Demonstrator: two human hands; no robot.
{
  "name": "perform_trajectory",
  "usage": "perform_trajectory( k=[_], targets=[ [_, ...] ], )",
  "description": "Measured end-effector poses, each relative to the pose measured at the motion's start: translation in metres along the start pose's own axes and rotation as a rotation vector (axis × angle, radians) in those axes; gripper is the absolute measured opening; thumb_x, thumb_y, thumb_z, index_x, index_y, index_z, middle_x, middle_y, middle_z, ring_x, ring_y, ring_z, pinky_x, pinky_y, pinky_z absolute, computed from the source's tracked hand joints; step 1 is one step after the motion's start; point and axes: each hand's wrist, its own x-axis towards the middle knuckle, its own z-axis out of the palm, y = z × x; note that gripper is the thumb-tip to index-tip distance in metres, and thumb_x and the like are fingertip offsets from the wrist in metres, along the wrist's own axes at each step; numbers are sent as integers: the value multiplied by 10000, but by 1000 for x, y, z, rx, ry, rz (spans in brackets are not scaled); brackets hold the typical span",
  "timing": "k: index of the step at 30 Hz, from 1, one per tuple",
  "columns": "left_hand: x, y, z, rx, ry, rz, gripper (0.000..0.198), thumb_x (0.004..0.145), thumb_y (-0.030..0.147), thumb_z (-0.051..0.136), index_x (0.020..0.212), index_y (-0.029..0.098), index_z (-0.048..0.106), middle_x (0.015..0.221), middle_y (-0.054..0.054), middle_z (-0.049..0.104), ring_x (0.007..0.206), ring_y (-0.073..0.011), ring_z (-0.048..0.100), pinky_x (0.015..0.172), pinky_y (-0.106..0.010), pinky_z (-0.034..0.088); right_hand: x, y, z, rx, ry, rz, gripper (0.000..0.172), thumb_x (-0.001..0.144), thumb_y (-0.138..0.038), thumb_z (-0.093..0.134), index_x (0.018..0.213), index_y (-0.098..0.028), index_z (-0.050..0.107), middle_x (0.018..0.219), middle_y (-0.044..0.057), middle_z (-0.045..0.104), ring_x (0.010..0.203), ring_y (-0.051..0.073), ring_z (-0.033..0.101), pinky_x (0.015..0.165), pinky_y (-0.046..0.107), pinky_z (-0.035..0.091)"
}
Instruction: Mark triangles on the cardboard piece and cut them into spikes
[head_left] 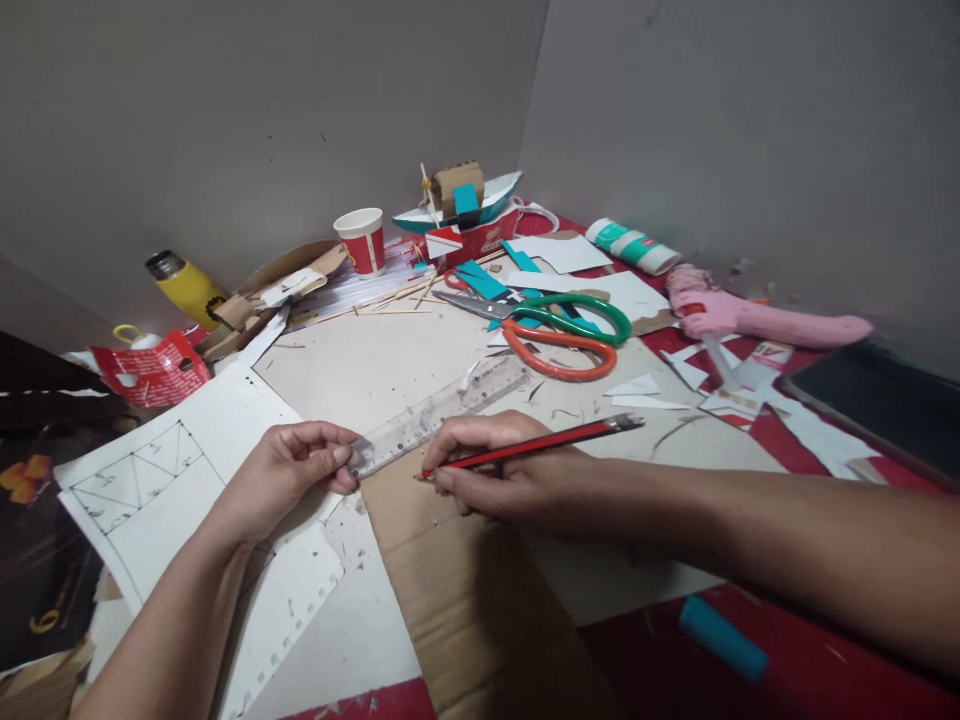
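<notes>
My left hand pinches the near end of a clear plastic ruler. The ruler lies slantwise along the top edge of a brown cardboard strip. In my right hand is a red and black pencil, its tip down at the cardboard close to the ruler's edge. Under my left forearm lie white paper sheets, one with a drawn frame of triangles. Beyond the ruler rest scissors with one green and one orange handle.
A paper cup, a small model boat and thin sticks stand or lie at the back. To the right are a pink glue gun, a white-green roll and paper scraps. A yellow bottle leans at the left.
</notes>
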Motion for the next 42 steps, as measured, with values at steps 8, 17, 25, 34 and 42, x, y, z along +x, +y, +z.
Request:
perform_trajectory(
  k=[8,17,25,34,42],
  targets=[
    [0,-1,-2,-4,6,-15,220,734,253,788,899,114,743,626,-42,701,572,-88,587,598,-199,453,0,-1,-2,-11,-40,34,128,832,-150,524,877,-164,644,709,-6,651,603,102,576,542,204,427],
    [0,0,-2,22,3,-32,214,738,249,786,897,112,744,650,-44,713,577,-78,596,610,-192,460,1,-6,-3,-61,-7,25,204,785,-129,511,891,-151,684,799,34,700,692,130,621,599,220,465],
    [0,-2,-3,53,-14,-19,228,751,285,774,901,117,735,640,-26,704,582,-73,586,613,-187,455,1,-5,2,-13,5,114,241,799,-155,522,940,-134,717,803,61,727,662,149,658,579,233,494],
    [2,-5,-2,59,10,-8,221,730,292,781,876,134,736,626,-16,705,574,-77,594,605,-192,458,-1,-9,4,187,89,281,163,779,-179,596,908,-157,694,683,19,675,570,103,597,497,181,460],
    [3,-5,0,75,21,4,146,728,221,742,841,131,718,597,-1,692,544,-85,607,586,-208,456,7,-30,3,312,92,458,109,760,-239,617,828,-156,636,618,17,634,504,101,558,442,193,475]
  ],
)
